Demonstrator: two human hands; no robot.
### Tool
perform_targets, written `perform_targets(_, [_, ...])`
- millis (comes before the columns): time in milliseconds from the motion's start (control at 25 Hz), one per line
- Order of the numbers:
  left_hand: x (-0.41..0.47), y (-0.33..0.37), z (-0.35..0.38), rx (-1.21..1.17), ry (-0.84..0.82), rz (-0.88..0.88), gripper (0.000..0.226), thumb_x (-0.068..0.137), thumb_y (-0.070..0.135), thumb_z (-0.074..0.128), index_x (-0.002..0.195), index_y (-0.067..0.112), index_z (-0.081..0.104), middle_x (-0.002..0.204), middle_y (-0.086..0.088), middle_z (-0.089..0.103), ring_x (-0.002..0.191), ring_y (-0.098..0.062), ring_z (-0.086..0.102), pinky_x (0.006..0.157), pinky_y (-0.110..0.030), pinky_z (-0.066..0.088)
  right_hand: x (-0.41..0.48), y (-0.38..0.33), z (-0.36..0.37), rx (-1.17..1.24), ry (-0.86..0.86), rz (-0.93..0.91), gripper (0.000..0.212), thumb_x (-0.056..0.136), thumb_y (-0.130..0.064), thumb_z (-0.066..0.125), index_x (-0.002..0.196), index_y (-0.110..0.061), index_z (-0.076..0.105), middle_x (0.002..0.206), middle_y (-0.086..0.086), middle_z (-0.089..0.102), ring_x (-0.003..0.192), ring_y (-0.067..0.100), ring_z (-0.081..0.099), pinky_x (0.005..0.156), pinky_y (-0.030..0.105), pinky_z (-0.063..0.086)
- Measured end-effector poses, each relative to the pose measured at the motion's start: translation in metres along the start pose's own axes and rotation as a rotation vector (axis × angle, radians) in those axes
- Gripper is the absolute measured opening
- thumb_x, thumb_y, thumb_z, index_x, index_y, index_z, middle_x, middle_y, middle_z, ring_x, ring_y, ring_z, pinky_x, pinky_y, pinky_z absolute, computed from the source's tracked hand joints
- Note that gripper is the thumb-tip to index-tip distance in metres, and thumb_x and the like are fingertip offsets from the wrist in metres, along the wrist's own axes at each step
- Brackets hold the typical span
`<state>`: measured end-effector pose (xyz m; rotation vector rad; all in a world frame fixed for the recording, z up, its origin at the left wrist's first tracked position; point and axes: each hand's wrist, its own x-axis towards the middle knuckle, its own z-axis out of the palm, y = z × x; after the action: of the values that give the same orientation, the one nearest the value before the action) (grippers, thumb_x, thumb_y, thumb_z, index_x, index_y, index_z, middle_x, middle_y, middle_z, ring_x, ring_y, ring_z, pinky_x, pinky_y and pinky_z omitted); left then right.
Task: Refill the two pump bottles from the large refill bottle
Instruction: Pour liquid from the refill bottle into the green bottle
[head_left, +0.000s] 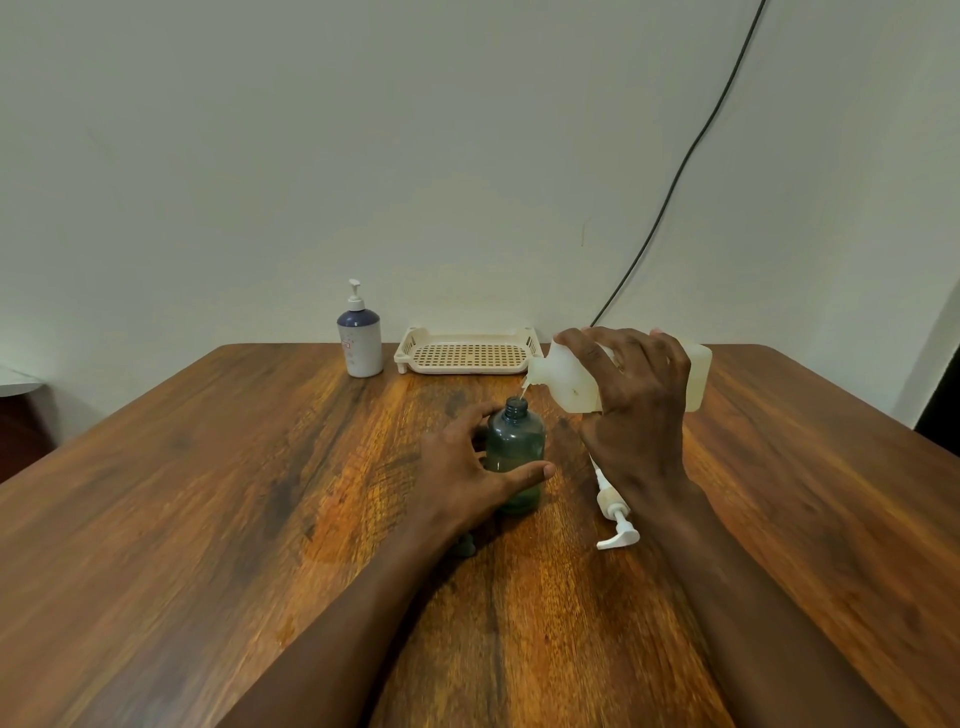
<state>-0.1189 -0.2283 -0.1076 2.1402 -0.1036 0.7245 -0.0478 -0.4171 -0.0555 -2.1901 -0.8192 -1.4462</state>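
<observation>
A small dark green bottle (515, 441) stands upright mid-table with its neck uncovered. My left hand (467, 467) grips its body from the left, thumb across the front. My right hand (634, 400) holds the large translucent white refill bottle (569, 382) tipped on its side, spout pointing left just above the green bottle's neck. A thin white stream runs from the spout to the neck. The green bottle's white pump head (613, 514) lies on the table to its right. A second pump bottle (359, 340), white with a dark top and its pump fitted, stands at the back.
A cream perforated tray (467, 356) sits against the wall at the back of the wooden table (208, 519). A black cable (675, 182) hangs down the wall behind my right hand. A small dark cap (466, 544) lies beside my left wrist.
</observation>
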Motion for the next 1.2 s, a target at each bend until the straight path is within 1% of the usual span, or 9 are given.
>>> perform_targets(280, [0.0003, 0.0, -0.0001, 0.01, 0.004, 0.003, 0.095, 0.059, 0.067, 0.087, 0.141, 0.031, 0.053, 0.134, 0.004, 0.066, 0.105, 0.001, 0.059, 0.077, 0.0, 0.048, 0.001, -0.0005, -0.0005, 0.006, 0.019, -0.01, 0.094, 0.058, -0.005, 0.093, 0.139, -0.025, 0.05, 0.129, 0.017, 0.066, 0.118, 0.04, 0.06, 0.109, 0.059, 0.037])
perform_targets(360, [0.0001, 0.0, -0.0004, 0.006, 0.004, 0.006, 0.096, 0.059, 0.066, 0.088, 0.141, 0.03, 0.053, 0.133, 0.003, 0.066, 0.101, 0.003, 0.058, 0.077, 0.002, 0.046, 0.0009, -0.0007, -0.001, 0.004, 0.025, -0.012, 0.094, 0.057, -0.005, 0.093, 0.138, -0.024, 0.051, 0.129, 0.017, 0.066, 0.118, 0.04, 0.06, 0.109, 0.059, 0.038])
perform_targets(640, [0.0001, -0.0009, -0.0004, 0.004, 0.0, 0.01, 0.096, 0.06, 0.067, 0.087, 0.141, 0.03, 0.053, 0.134, 0.004, 0.066, 0.106, 0.003, 0.057, 0.078, 0.004, 0.044, 0.0008, -0.0001, -0.0011, 0.002, 0.022, -0.011, 0.09, 0.059, -0.007, 0.094, 0.138, -0.021, 0.055, 0.13, 0.018, 0.065, 0.119, 0.041, 0.059, 0.111, 0.06, 0.037])
perform_targets(880, [-0.0006, -0.0003, -0.001, 0.006, 0.002, 0.011, 0.095, 0.06, 0.069, 0.087, 0.14, 0.032, 0.053, 0.133, 0.006, 0.066, 0.096, 0.013, 0.055, 0.078, 0.003, 0.045, 0.0009, 0.001, -0.0005, -0.015, 0.025, -0.015, 0.091, 0.059, -0.008, 0.094, 0.139, -0.023, 0.054, 0.131, 0.016, 0.065, 0.121, 0.037, 0.056, 0.112, 0.057, 0.035])
perform_targets(960, [-0.0008, -0.0001, -0.001, 0.004, 0.0, 0.012, 0.095, 0.06, 0.068, 0.087, 0.14, 0.031, 0.053, 0.134, 0.006, 0.066, 0.099, 0.008, 0.058, 0.078, 0.002, 0.045, 0.0012, 0.0009, -0.0009, -0.011, 0.033, -0.016, 0.092, 0.059, -0.006, 0.093, 0.139, -0.023, 0.053, 0.131, 0.016, 0.065, 0.121, 0.037, 0.055, 0.112, 0.057, 0.035])
perform_targets(1040, [-0.0009, -0.0003, -0.0011, 0.004, -0.001, 0.012, 0.095, 0.06, 0.067, 0.088, 0.141, 0.031, 0.053, 0.135, 0.005, 0.065, 0.107, 0.002, 0.058, 0.078, 0.002, 0.045, 0.0011, 0.0007, -0.0013, -0.011, 0.035, -0.017, 0.091, 0.059, -0.006, 0.093, 0.139, -0.023, 0.053, 0.131, 0.016, 0.065, 0.121, 0.036, 0.055, 0.112, 0.057, 0.035])
perform_targets(1200, [0.0, -0.0015, -0.0005, -0.003, -0.008, 0.005, 0.094, 0.061, 0.064, 0.088, 0.141, 0.03, 0.052, 0.136, 0.004, 0.064, 0.111, -0.002, 0.057, 0.078, 0.002, 0.045, 0.0007, -0.0003, -0.0012, -0.014, 0.031, -0.018, 0.089, 0.059, -0.007, 0.093, 0.138, -0.022, 0.054, 0.13, 0.017, 0.065, 0.12, 0.038, 0.057, 0.111, 0.058, 0.036])
